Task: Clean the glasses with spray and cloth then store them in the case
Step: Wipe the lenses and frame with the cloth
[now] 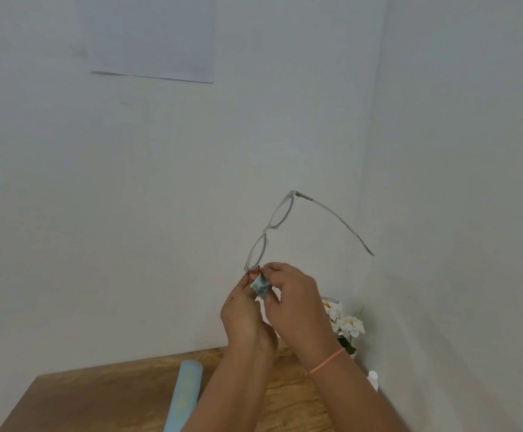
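Observation:
The clear grey-framed glasses (280,215) are held up in front of the wall, one temple arm open and stretching right. My left hand (243,310) pinches the lower end of the frame. My right hand (294,302) pinches a small crumpled light-blue cloth (260,286) against that same end, between the two hands. A light-blue glasses case (183,397) lies on the wooden table (98,397) below, left of my forearms. The white spray bottle (373,378) peeks out behind my right forearm, mostly hidden.
A small vase of white flowers (349,328) stands at the table's back right corner by the wall. A sheet of paper (152,35) hangs on the wall above. Walls close off the back and right sides.

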